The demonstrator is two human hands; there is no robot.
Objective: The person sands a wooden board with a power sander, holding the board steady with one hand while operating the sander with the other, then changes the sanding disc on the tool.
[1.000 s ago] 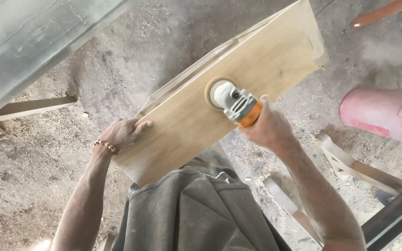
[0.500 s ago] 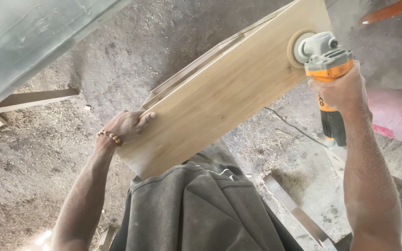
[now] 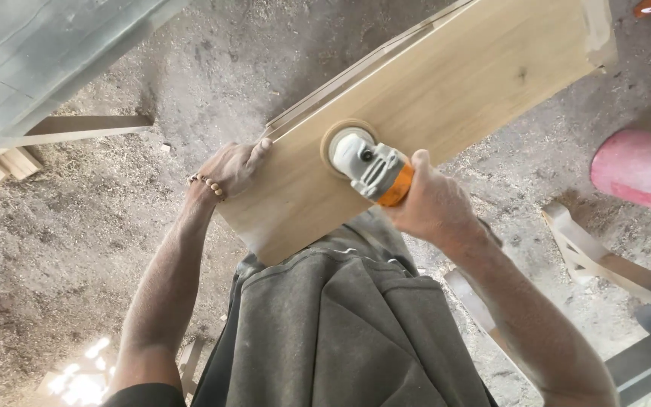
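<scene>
A long pale wooden box panel (image 3: 446, 98) lies slanted in front of me, its near end over my grey shirt. My left hand (image 3: 233, 167), with a bead bracelet on the wrist, grips the panel's left edge near that end. My right hand (image 3: 431, 203) is closed on the orange body of a grey and orange angle grinder (image 3: 371, 167). Its round sanding disc presses flat on the panel's top face, close to the near end.
Sawdust covers the dirt floor (image 3: 62, 241). A pink barrel (image 3: 642, 169) lies at the right. Pale wood pieces (image 3: 604, 260) and a slat lie at lower right, offcuts (image 3: 9, 162) at the left under a grey metal surface (image 3: 39, 53).
The grinder has swept back from the panel's far right end to its near end. The view shifted, so the panel and my left hand sit higher and further right.
</scene>
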